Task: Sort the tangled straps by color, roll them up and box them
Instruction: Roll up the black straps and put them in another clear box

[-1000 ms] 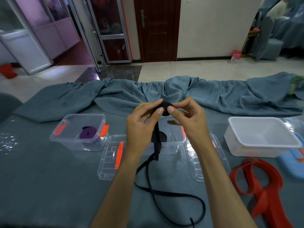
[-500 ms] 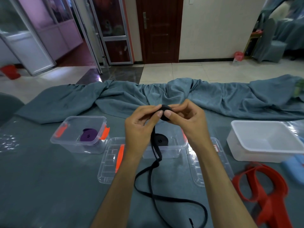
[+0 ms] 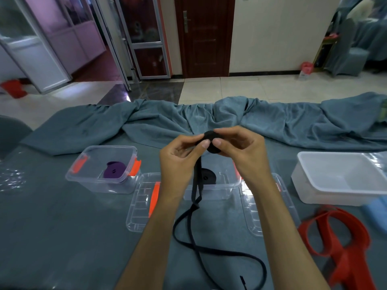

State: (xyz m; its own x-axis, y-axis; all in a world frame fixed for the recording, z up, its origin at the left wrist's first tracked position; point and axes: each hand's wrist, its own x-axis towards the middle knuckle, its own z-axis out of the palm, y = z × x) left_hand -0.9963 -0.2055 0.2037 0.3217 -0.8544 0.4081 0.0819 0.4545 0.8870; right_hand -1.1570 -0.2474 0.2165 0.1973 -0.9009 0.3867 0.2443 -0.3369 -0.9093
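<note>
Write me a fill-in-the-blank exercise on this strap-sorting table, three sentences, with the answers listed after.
1. Both hands, left hand and right hand, hold a small roll of ____ strap.
2. The closed clear plastic box with orange latches holds a rolled ____ strap.
3. The loose red straps lie in front of the empty ____ plastic tub.

Answers: black; purple; white
</note>
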